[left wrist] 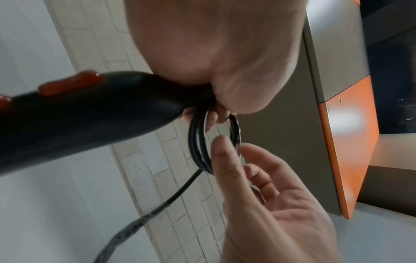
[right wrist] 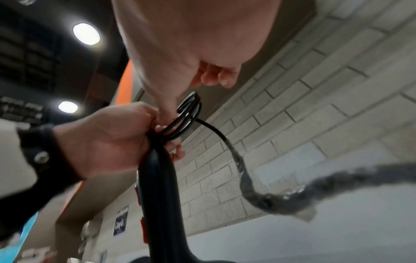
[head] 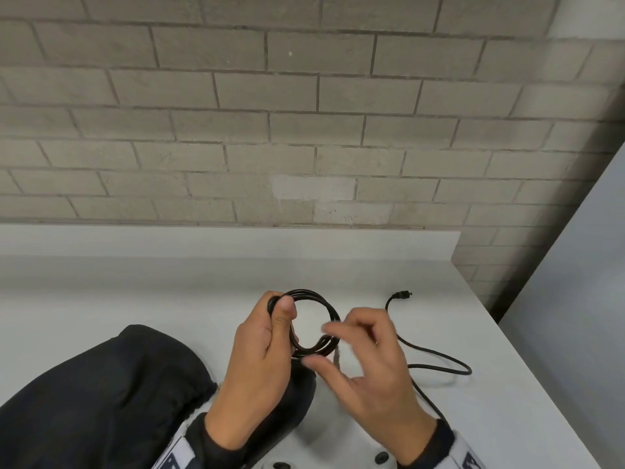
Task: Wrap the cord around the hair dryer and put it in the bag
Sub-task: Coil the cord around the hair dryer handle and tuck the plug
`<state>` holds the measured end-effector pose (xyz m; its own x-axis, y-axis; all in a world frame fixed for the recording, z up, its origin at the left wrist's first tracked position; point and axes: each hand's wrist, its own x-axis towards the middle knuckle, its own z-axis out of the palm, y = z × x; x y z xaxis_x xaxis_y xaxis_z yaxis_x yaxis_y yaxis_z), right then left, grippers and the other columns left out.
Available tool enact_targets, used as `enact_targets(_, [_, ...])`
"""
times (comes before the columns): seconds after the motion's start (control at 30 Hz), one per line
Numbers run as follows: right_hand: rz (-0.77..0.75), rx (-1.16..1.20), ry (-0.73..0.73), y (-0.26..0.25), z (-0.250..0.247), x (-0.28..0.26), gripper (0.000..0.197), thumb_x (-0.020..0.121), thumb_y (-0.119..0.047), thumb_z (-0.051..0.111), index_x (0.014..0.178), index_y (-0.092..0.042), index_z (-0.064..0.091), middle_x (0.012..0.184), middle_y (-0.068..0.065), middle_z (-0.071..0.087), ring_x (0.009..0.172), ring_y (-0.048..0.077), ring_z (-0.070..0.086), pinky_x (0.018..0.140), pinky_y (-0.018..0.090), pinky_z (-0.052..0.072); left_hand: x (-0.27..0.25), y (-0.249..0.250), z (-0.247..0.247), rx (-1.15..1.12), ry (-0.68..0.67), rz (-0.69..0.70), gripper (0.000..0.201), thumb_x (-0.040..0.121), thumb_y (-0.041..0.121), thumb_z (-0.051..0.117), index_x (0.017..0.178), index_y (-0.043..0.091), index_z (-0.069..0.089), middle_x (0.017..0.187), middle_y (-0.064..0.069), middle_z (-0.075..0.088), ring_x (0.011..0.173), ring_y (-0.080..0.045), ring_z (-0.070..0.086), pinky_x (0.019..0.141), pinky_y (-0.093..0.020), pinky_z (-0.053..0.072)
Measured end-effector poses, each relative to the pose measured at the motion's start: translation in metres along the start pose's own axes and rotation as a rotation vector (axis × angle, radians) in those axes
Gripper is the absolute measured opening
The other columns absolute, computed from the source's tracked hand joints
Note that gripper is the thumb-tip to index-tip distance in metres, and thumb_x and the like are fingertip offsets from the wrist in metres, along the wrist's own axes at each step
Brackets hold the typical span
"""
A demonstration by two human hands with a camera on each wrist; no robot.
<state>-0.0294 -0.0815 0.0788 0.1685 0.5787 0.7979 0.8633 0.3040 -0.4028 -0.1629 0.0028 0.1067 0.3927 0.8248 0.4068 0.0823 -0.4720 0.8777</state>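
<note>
Black cord (head: 316, 301) was gathered in several loops at the handle end of the black hair dryer (left wrist: 74, 113), above the white worktop (head: 142, 292); the loose tail ran out right of the loops across the worktop to the plug (head: 402, 294); left hand (head: 262, 353) was curled round loops and handle end together; right hand (head: 368, 363) was half open, fingers spread and loosely bent, thumb touching the loops, gripping nothing; black bag (head: 101, 394) lay on the worktop left of the dryer.

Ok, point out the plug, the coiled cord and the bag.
plug (head: 402, 294): head view, on its black body.
coiled cord (head: 324, 303): head view, top right arc of the loops.
bag (head: 111, 394): head view, on its dark fabric.
</note>
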Motion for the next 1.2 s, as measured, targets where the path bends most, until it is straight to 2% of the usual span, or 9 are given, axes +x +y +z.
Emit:
enact_targets(0.1, [-0.055,-0.241,-0.046,-0.004,0.004,-0.004,0.015,0.092,-0.026,0.063,0.101,-0.017,0.07,0.095,-0.001,0.052,0.077,0.015,0.043,0.061,0.027,0.043,-0.002,-0.001,0.003,0.031,0.005,0.014,0.036,0.1,0.047,0.033,0.081,0.023,0.051,0.057,0.004,0.05,0.051,-0.008,0.047,0.052,-0.029,0.042])
enact_targets(0.2, [0.051,-0.122,-0.073,-0.017,0.001,0.001,0.017,0.094,-0.029,0.059,0.098,-0.017,0.07,0.092,-0.006,0.056,0.08,0.012,0.05,0.065,0.021,0.043,-0.002,-0.005,0.005,0.102,0.044,0.074,0.032,0.1,0.058,0.028,0.085,0.037,0.047,0.065,-0.002,0.054,0.051,-0.015,0.048,0.05,-0.034,0.043])
enact_targets(0.33, [0.53,0.284,-0.176,-0.039,-0.015,0.016,0.014,0.093,-0.038,0.06,0.085,-0.029,0.067,0.089,-0.014,0.065,0.087,0.011,0.059,0.075,0.019,0.047,0.0,-0.012,0.008,0.183,0.083,0.12,0.033,0.095,0.067,0.022,0.087,0.044,0.044,0.059,0.009,0.05,0.057,-0.016,0.051,0.054,-0.035,0.043])
enact_targets(0.57, [1.038,0.975,-0.362,-0.049,-0.045,0.042,0.035,0.091,-0.034,0.055,0.081,-0.003,0.066,0.084,0.013,0.075,0.095,0.026,0.072,0.097,0.034,0.051,-0.001,-0.015,0.012,0.203,0.089,0.133,0.04,0.093,0.073,0.018,0.092,0.042,0.044,0.063,0.012,0.048,0.065,-0.019,0.052,0.057,-0.034,0.043])
enact_targets(0.77, [1.306,1.402,-0.184,-0.042,-0.048,0.038,0.025,0.083,-0.027,0.069,0.079,-0.004,0.062,0.044,-0.001,0.037,0.04,0.014,0.043,0.057,0.036,0.056,0.001,-0.015,0.012,0.209,0.074,0.162,0.033,0.096,0.065,0.021,0.089,0.041,0.043,0.061,0.014,0.05,0.057,-0.014,0.047,0.054,-0.031,0.038])
enact_targets(0.83, [1.173,1.429,-0.174,-0.037,-0.046,0.031,0.035,0.073,-0.029,0.083,0.085,-0.001,0.067,0.05,0.002,0.042,0.046,0.015,0.044,0.052,0.031,0.05,0.003,-0.013,0.011,0.2,0.071,0.162,0.032,0.096,0.064,0.022,0.088,0.042,0.043,0.065,0.007,0.053,0.053,-0.018,0.049,0.051,-0.035,0.04])
enact_targets(0.97, [0.708,0.987,-0.267,-0.025,-0.038,0.008,0.029,0.07,-0.006,0.08,0.097,-0.013,0.072,0.094,0.003,0.07,0.088,0.017,0.064,0.078,0.028,0.052,0.007,-0.012,0.008,0.207,0.074,0.179,0.027,0.1,0.055,0.025,0.085,0.045,0.044,0.07,-0.001,0.057,0.054,-0.022,0.057,0.051,-0.034,0.044])
enact_targets(1.1, [0.46,0.571,-0.276,-0.022,-0.02,-0.009,0.037,0.075,0.0,0.076,0.08,-0.032,0.059,0.121,-0.007,0.06,0.118,0.019,0.057,0.1,0.025,0.042,0.005,-0.011,0.012,0.167,0.045,0.181,0.027,0.1,0.054,0.028,0.085,0.04,0.045,0.064,0.001,0.056,0.051,-0.013,0.055,0.046,-0.016,0.039])
enact_targets(1.2, [0.249,0.291,-0.146,-0.016,-0.005,-0.016,0.033,0.082,0.004,0.069,0.079,-0.025,0.053,0.121,-0.015,0.058,0.113,0.007,0.059,0.092,0.012,0.043,0.005,-0.01,0.015,0.151,0.025,0.169,0.023,0.101,0.045,0.031,0.085,0.036,0.045,0.057,0.004,0.052,0.051,-0.01,0.053,0.048,-0.011,0.038])
